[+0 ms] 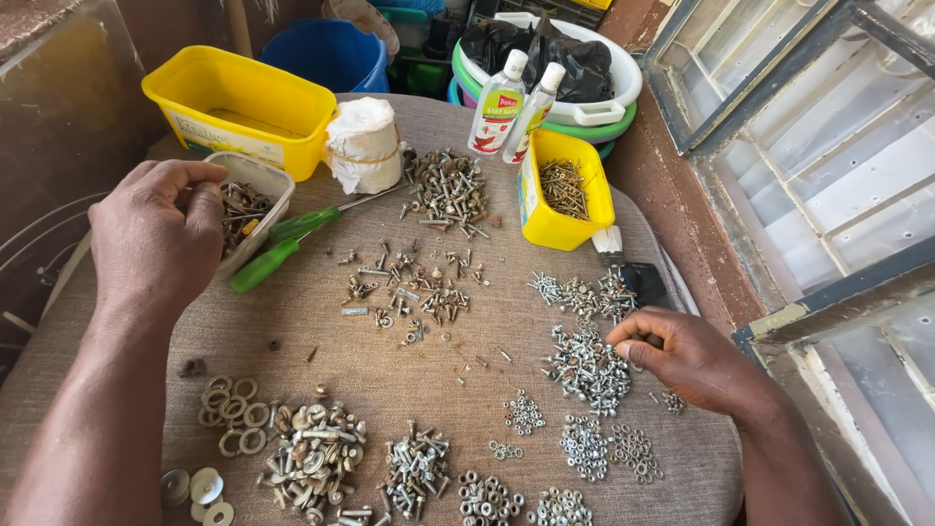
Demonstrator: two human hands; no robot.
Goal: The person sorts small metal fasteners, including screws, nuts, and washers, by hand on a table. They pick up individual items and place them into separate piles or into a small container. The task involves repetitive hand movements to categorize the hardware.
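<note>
Grey woven cloth point(321, 321) covered the round table, and the metal hardware lay on it in many small sorted heaps. The right hand point(682, 356) rested at the edge of a heap of small silver screws point(587, 368), with the thumb and the first finger pressed together in a pinch; whether a screw was already between the fingertips, I could not tell, because it would be too small to see. The left hand point(156, 234) hung over the clear plastic tub point(248, 200) of rusty mixed pieces, its fingers curled loosely inward, and I could not see anything held in it.

To do this picking well, I judged that the pinch should take one piece only, from the border of the heap and not from its middle, so the neighbours would not roll. Small nuts point(584, 446) lay just beside the screws, and another screw heap point(582, 295) sat near the black-handled brush point(623, 263), so the wrist had to stay lifted and not sweep them together. Two green-handled screwdrivers point(287, 244) and the yellow box of nails point(565, 190) lay well apart from the working hand.
</note>
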